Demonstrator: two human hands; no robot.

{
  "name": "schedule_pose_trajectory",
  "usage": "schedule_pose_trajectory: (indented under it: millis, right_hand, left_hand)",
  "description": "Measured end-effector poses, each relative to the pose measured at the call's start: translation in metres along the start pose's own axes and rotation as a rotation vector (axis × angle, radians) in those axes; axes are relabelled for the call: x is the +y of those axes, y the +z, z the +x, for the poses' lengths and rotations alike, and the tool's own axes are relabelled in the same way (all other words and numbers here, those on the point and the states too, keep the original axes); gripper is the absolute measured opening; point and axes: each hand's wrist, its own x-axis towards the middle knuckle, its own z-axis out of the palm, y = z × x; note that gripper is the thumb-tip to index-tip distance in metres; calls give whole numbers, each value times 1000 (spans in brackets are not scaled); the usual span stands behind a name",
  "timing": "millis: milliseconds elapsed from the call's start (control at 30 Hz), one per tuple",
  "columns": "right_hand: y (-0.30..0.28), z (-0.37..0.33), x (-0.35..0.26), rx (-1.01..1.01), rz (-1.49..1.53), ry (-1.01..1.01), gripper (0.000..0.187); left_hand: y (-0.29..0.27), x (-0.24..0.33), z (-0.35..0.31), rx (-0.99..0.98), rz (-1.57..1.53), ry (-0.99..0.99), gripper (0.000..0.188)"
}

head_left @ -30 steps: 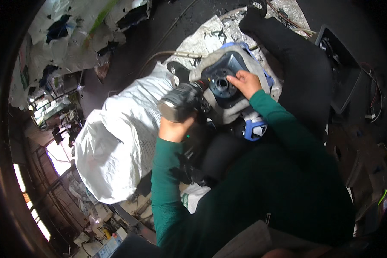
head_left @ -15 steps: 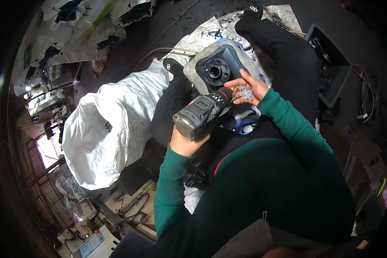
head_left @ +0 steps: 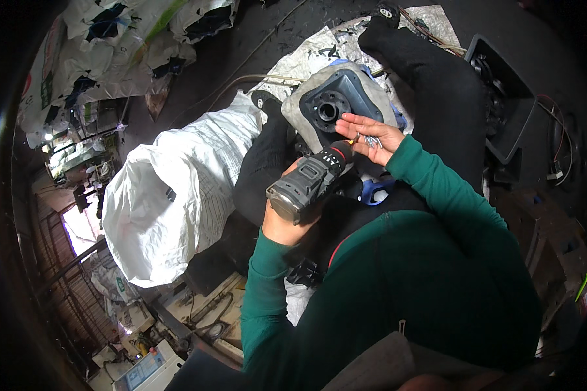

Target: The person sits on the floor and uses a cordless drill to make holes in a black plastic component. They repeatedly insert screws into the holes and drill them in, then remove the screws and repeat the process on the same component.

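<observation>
My left hand (head_left: 287, 225) is wrapped round the grip of a grey and black cordless drill (head_left: 304, 184) with a red ring near its chuck. The drill's nose points away from me, towards my right hand (head_left: 383, 138). Several silvery screws (head_left: 373, 141) lie in the curled fingers of that hand, close beside the drill's tip. Just beyond stands a dark grey squarish housing (head_left: 357, 98) with a round black hub (head_left: 328, 112) in its middle. A pale grey pad (head_left: 298, 107) surrounds the housing between my legs.
A white woven sack (head_left: 176, 195) lies open at my left. On the right, a dark bin (head_left: 512, 104) holds black parts. A blue plastic piece (head_left: 374, 193) sits below my right hand. White sheeting (head_left: 300, 62) covers the floor ahead.
My right hand's fingers have reached nearer the hub, and the screws sit closer within its fingers. The drill stays in my left hand, tip near my right hand. The whole view has shifted slightly.
</observation>
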Motion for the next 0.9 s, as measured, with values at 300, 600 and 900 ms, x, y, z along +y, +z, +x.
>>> schedule_pose_trajectory:
  millis: [300, 600, 900]
  right_hand:
    - [4, 7, 18, 170, 136, -51, 34]
    - [-9, 10, 23, 147, 42, -96, 33]
    - [-38, 38, 7, 657, -595, -319, 28]
  left_hand:
    - [5, 23, -1, 18, -31, -87, 49]
    - [-5, 3, 6, 26, 258, 55, 46]
    - [-31, -30, 20, -33, 144, -177, 56]
